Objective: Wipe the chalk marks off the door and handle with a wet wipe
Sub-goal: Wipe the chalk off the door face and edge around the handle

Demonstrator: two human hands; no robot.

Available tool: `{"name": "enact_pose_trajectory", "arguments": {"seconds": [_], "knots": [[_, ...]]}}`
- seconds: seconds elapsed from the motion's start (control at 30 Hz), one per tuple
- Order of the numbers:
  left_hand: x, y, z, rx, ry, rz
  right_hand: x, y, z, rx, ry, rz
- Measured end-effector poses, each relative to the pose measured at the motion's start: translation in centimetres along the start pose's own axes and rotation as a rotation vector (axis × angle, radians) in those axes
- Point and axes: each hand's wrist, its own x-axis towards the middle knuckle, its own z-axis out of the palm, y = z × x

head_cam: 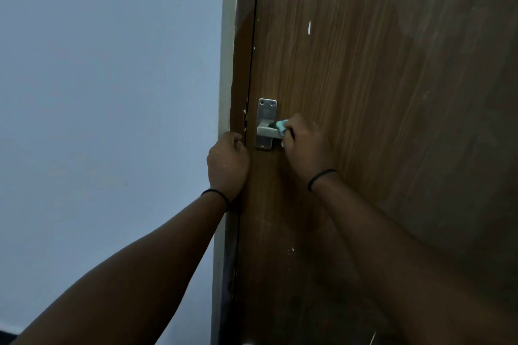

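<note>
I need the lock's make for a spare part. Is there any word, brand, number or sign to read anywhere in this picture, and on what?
None can be read.
Metal handle plate: a faint dark smudge sits below the top screws, too blurred to tell if it is a stamp.
Wet wipe in the right hand: no print shows.
Door: only white marks, no writing.
Wall: bare.

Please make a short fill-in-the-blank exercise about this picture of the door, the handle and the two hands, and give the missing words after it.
1. The right hand presses a light blue ____ against the metal handle.
2. The left hand rests at the door's ____ with fingers curled.
3. A white streak marks the wooden door ____ the handle.
4. Each wrist wears a thin ____ band.

Missing words: wipe; edge; above; black
</note>
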Motion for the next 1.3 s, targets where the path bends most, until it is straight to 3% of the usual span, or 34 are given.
{"name": "enact_pose_trajectory", "arguments": {"seconds": [0.1,0.17,0.27,0.47,0.7,0.87,1.0,1.07,1.2,1.3], "knots": [[0.4,1.3,0.2,-0.023,-0.015,0.022,0.6,0.1,-1.6,0.042,-0.073,0.193],[0.5,1.9,0.3,-0.024,-0.012,0.033,2.3,-1.0,-1.3,0.014,-0.239,0.260],[0.4,2.3,0.2,-0.024,0.004,0.027,4.6,-2.8,0.0,0.000,-0.445,0.234],[0.3,2.1,-0.3,-0.002,-0.042,0.030,4.4,1.8,-2.7,0.137,-0.605,0.234],[0.5,2.0,-0.3,-0.019,-0.063,0.029,1.9,6.2,-5.1,0.350,-0.503,0.434],[0.6,1.6,-0.2,-0.020,-0.065,0.012,2.0,4.8,-4.3,0.369,-0.369,0.519],[0.6,2.0,0.2,-0.056,-0.110,0.064,0.5,1.7,-2.4,0.723,-0.246,0.958],[0.7,2.2,0.4,-0.059,-0.134,0.106,-1.3,-0.2,-0.9,0.819,-0.161,1.038],[1.1,2.6,0.2,-0.114,-0.103,0.055,-2.2,-3.9,1.0,0.754,-0.038,0.780],[1.4,3.0,-0.3,-0.175,-0.064,-0.008,-0.1,-4.7,-0.2,0.499,0.118,0.518]]}}
